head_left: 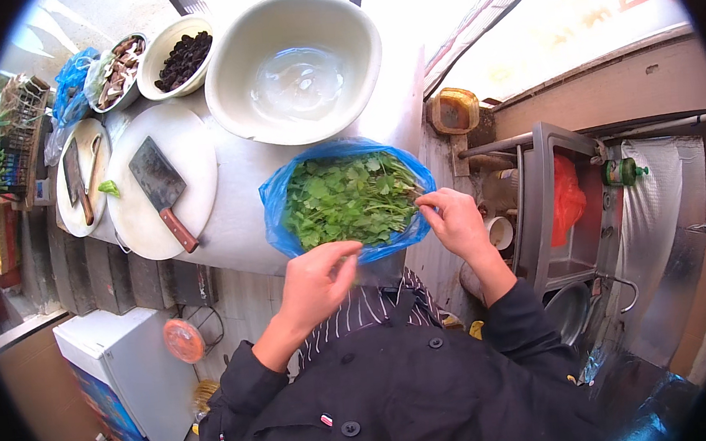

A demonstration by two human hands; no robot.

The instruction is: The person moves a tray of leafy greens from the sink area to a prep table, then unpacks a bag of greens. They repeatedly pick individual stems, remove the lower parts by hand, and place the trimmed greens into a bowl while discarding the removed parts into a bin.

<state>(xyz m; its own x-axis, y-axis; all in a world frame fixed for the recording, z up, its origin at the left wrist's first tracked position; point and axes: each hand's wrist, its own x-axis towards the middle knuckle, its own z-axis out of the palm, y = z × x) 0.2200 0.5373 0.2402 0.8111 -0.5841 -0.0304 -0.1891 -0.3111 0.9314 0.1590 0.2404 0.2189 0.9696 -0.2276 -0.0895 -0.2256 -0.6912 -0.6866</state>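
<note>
A blue plastic bag (pixel 280 227) lies open at the near edge of the table, full of leafy green herbs (pixel 342 196) that look like cilantro, their stems pointing right. My left hand (pixel 313 287) is at the bag's near rim, fingers curled over the inside and thumb outside, with the plastic between them. At the right rim, beside the stem ends, my right hand (pixel 456 221) pinches the bag's edge between thumb and fingertips. Just behind the bag stands a large pale basin (pixel 230 105) with a little clear liquid showing at its bottom.
Left of the bag, a cleaver (pixel 157 174) rests on a round white cutting board (pixel 194 129). A smaller board (pixel 76 219) carries another knife. Behind are a bowl of dark food (pixel 184 60) and a bowl of sliced food (pixel 123 68). A metal sink (pixel 548 195) stands right.
</note>
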